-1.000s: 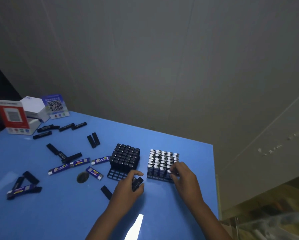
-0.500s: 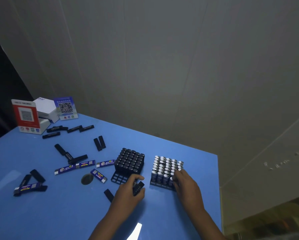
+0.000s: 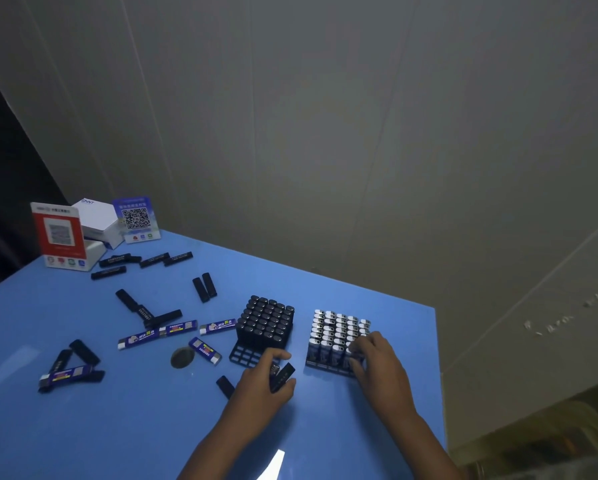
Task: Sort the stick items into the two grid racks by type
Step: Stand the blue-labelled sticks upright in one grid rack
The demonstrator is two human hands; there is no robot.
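Observation:
Two black grid racks stand side by side on the blue table point(image 3: 82, 427). The left rack point(image 3: 247, 356) holds several upright black sticks and has free cells along its near edge. The right rack point(image 3: 320, 365) holds several blue sticks with silver tops. My left hand point(image 3: 261, 386) grips a black stick point(image 3: 283, 375) just in front of the left rack. My right hand point(image 3: 377, 362) rests on the near right corner of the right rack, fingers curled onto the silver-topped sticks there. Loose black sticks point(image 3: 205, 291) and blue-labelled sticks point(image 3: 178, 328) lie scattered to the left.
Two QR code stands point(image 3: 60, 233) and a white box point(image 3: 98, 218) sit at the table's far left corner. A dark round spot point(image 3: 182, 357) marks the table near the left rack. A grey wall rises behind; the table's right edge drops off beyond the right rack.
The view tilted and shifted. My left hand keeps the black stick and has edged towards the left rack's near edge. My right hand stays at the right rack's near corner.

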